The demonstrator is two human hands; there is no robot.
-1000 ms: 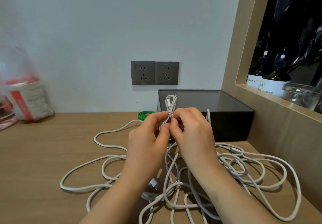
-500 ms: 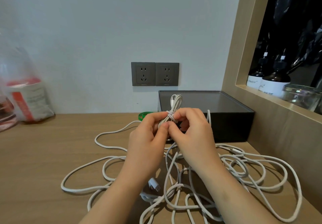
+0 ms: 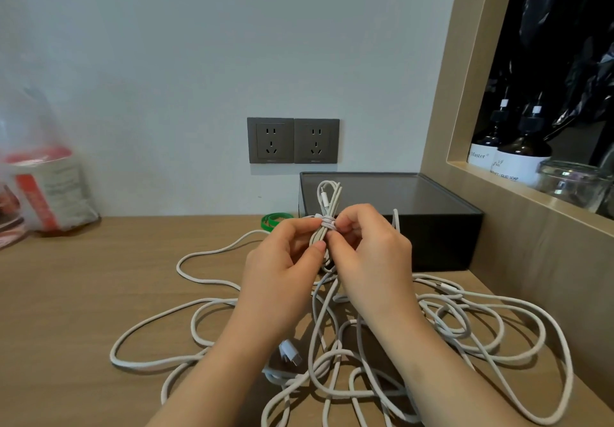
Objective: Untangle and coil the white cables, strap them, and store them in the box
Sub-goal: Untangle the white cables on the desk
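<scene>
Labels first: 2 dark pump bottles on the shelf at right, the left bottle (image 3: 483, 147) reads "Master", the right bottle (image 3: 521, 159) "LIQUID SOAP"; other print is too small to read. Red-and-white bag (image 3: 43, 187) at far left is blurred, text unreadable. Coiled bundle (image 3: 327, 207) of white cable is held above the bench (image 3: 83, 293), in front of the black box (image 3: 432, 227). Its long axis is near upright with a slight lean, loop end up, and a white connector lies along its upper part. Several cable turns are wound round its middle. Left hand (image 3: 282, 260) pinches the bundle just below those turns; right hand (image 3: 372, 253) has fingers (image 3: 352, 219) curled and pinching at the turns themselves, so both hands are grasping it. Loose cables (image 3: 465, 320) sprawl tangled on the bench under the forearms, with a USB plug (image 3: 290, 353) near the left wrist. Green strap (image 3: 274, 220) lies on the bench just left of the box. Versus 0.5 s ago: hands, bundle and loose loops sit almost unchanged.
</scene>
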